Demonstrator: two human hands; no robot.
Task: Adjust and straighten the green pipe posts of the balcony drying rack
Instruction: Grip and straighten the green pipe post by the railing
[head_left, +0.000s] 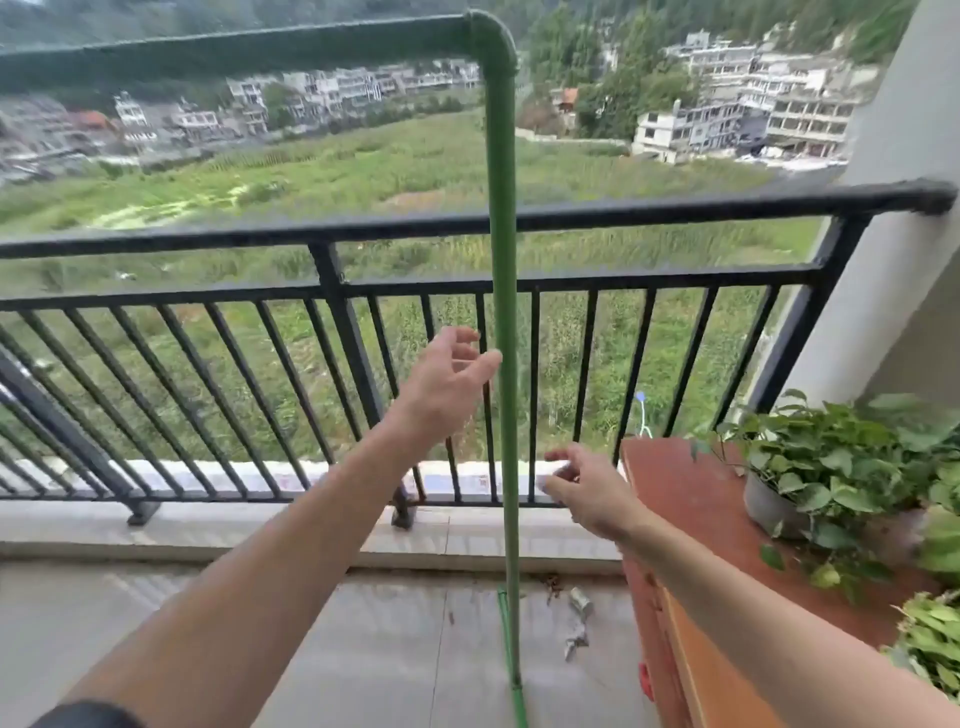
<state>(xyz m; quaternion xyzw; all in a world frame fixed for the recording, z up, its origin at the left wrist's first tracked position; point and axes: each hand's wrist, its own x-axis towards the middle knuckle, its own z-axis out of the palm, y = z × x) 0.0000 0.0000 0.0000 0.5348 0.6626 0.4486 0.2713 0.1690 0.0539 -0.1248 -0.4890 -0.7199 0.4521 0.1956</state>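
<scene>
green post (503, 322) upright | L hand (451, 382) open, maybe touching | R hand (587, 491) open, apart

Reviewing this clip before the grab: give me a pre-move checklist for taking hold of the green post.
1. Left hand open, at the green post: ok.
2. Right hand open, clear of the post: ok.
3. Either hand gripping yet: not ok.
4. Elbow joint seated on the top bar: ok.
5. Post foot firm on the floor: cannot tell.
6. Potted plant clear of the right arm: ok.
</scene>
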